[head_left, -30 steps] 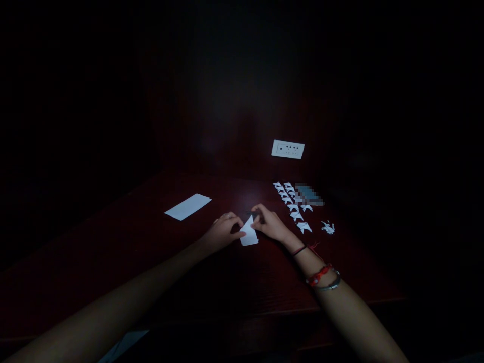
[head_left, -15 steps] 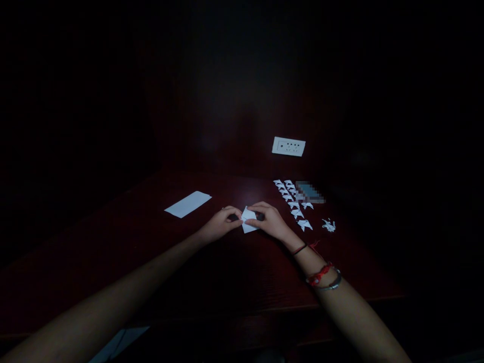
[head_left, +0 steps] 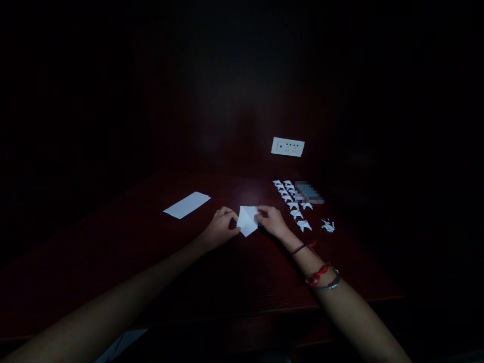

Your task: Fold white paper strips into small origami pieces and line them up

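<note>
Between my hands is a small white piece of paper (head_left: 247, 221) with a slanting crease and angled edges. My left hand (head_left: 222, 226) pinches its left edge between thumb and fingers. On the other side, my right hand (head_left: 270, 221) is closed on the right edge, thumb and fingertips on the paper. To the right of the hands, several small folded paper pieces (head_left: 296, 214) lie in rows. A flat stack of white paper strips (head_left: 187, 205) rests to the left.
The dark red table (head_left: 234, 282) ends at a front edge near me. White paper scraps (head_left: 328, 226) and a blurred-out flat rectangular object (head_left: 310, 192) lie at the right. A white socket plate (head_left: 288, 147) is on the wall behind. More white paper (head_left: 123, 345) shows below the table edge.
The paper has turned and lies more opened out, showing a wider face. My hands have moved slightly apart, from meeting over the paper to gripping its opposite edges.
</note>
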`<act>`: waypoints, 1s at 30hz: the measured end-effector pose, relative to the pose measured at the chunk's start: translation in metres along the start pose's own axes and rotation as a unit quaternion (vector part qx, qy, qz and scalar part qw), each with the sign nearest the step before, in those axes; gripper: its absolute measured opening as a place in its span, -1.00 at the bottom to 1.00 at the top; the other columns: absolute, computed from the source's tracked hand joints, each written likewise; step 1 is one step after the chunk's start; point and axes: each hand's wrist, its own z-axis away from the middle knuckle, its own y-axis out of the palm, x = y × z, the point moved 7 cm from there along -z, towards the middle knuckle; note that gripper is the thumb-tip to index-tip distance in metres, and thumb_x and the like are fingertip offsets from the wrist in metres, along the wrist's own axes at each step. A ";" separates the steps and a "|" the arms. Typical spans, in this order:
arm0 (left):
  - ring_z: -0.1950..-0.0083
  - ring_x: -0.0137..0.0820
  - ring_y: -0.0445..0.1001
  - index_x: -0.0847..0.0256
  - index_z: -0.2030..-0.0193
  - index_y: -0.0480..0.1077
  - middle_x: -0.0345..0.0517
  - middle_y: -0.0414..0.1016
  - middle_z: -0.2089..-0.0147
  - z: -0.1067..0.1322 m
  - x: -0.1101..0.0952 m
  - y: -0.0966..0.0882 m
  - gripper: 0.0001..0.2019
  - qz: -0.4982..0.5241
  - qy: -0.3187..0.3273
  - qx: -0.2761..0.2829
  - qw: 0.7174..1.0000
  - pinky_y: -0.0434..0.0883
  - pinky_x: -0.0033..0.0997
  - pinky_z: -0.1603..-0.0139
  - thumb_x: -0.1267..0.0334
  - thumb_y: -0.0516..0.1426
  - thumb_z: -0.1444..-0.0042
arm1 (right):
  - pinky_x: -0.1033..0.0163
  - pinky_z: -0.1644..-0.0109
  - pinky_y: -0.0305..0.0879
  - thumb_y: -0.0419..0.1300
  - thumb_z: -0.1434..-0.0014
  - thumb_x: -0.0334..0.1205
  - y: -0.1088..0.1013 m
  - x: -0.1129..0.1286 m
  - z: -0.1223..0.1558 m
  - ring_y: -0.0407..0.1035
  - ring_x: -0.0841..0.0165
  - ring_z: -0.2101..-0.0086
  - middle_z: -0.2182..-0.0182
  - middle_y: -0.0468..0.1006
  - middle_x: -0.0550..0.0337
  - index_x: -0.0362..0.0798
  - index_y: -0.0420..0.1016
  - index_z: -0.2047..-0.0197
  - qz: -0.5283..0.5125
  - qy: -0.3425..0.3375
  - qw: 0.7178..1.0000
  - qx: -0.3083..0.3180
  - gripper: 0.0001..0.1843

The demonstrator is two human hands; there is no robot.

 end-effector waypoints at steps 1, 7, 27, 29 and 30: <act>0.11 -0.27 0.18 0.20 0.32 0.29 -0.12 0.17 0.18 0.000 0.001 0.001 -0.77 -0.004 -0.007 0.003 1.000 0.16 -0.28 0.12 0.20 0.09 0.17 | 0.39 0.37 0.18 0.02 0.10 -0.37 0.001 -0.003 0.000 0.27 0.46 0.47 0.48 0.44 0.24 -0.10 0.43 0.29 -0.014 0.012 1.000 -0.002 -0.73; 0.12 -0.29 0.20 0.17 0.19 0.22 -0.12 0.19 0.15 -0.001 -0.007 0.002 -0.65 0.014 0.011 0.002 1.000 0.18 -0.33 0.14 0.24 0.12 0.19 | 0.40 0.40 0.19 0.07 0.14 -0.32 0.007 -0.017 -0.002 0.27 0.49 0.53 0.57 0.42 0.28 -0.09 0.41 0.25 -0.073 0.084 0.994 -0.010 -0.70; 0.20 -0.34 0.23 0.19 0.29 0.29 -0.15 0.25 0.25 -0.001 -0.022 0.000 -0.84 -0.036 0.077 -0.006 0.996 0.18 -0.37 0.16 0.34 0.02 0.08 | 0.38 0.44 0.21 0.05 0.15 -0.39 0.007 -0.014 -0.003 0.27 0.48 0.59 0.66 0.40 0.29 -0.07 0.37 0.21 -0.081 0.123 0.989 -0.016 -0.65; 0.23 -0.34 0.23 0.21 0.34 0.29 -0.14 0.25 0.27 -0.003 -0.019 0.001 -0.88 -0.040 0.065 -0.007 0.997 0.19 -0.37 0.19 0.31 0.03 0.07 | 0.38 0.42 0.21 0.04 0.16 -0.41 0.009 -0.010 -0.003 0.28 0.48 0.57 0.64 0.41 0.29 -0.09 0.36 0.19 -0.068 0.112 0.991 0.001 -0.62; 0.25 -0.34 0.24 0.21 0.37 0.29 -0.14 0.25 0.29 -0.003 -0.017 0.001 -0.90 -0.042 0.056 -0.007 0.998 0.20 -0.37 0.21 0.30 0.03 0.08 | 0.38 0.40 0.21 0.03 0.16 -0.42 0.010 -0.009 -0.002 0.29 0.48 0.56 0.63 0.41 0.28 -0.10 0.36 0.18 -0.060 0.107 0.992 0.006 -0.62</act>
